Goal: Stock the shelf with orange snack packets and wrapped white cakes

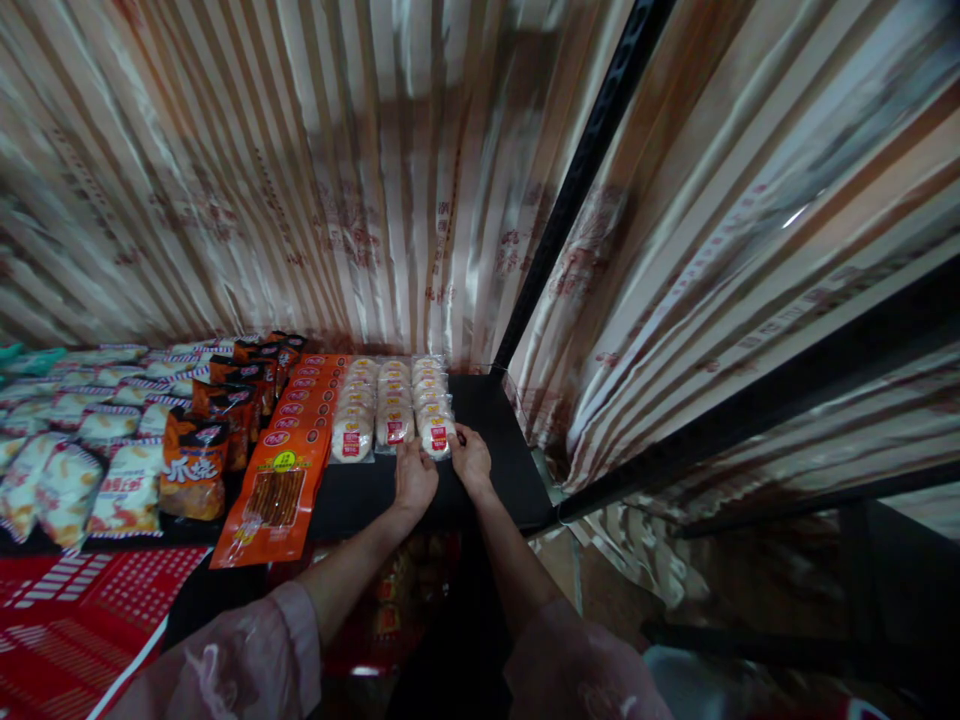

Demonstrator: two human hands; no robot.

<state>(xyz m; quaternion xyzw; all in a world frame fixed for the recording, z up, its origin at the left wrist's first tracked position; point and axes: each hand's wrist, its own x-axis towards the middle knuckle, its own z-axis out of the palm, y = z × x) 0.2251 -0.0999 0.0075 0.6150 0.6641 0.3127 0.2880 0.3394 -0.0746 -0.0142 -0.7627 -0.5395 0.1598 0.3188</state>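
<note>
Both my hands are at the front clear packet of round white cakes [437,432], which bears a red and white label. It lies at the near end of the rightmost of three overlapping columns of such packets. The fingers of my left hand [416,480] are bent together at its lower left corner. At its right edge, my right hand [472,462] pinches the wrapper between thumb and fingers. Left of it are the middle column of cake packets [394,422] and the left column of cake packets [352,430]. Beside these lie overlapping flat orange snack packets [274,490].
Black-and-orange snack bags [193,470] and white snack bags [127,490] fill the black shelf [487,410] further left. A black metal post [555,210] rises at its back right corner, before printed plastic sheeting [390,180]. Red baskets [90,610] stand below.
</note>
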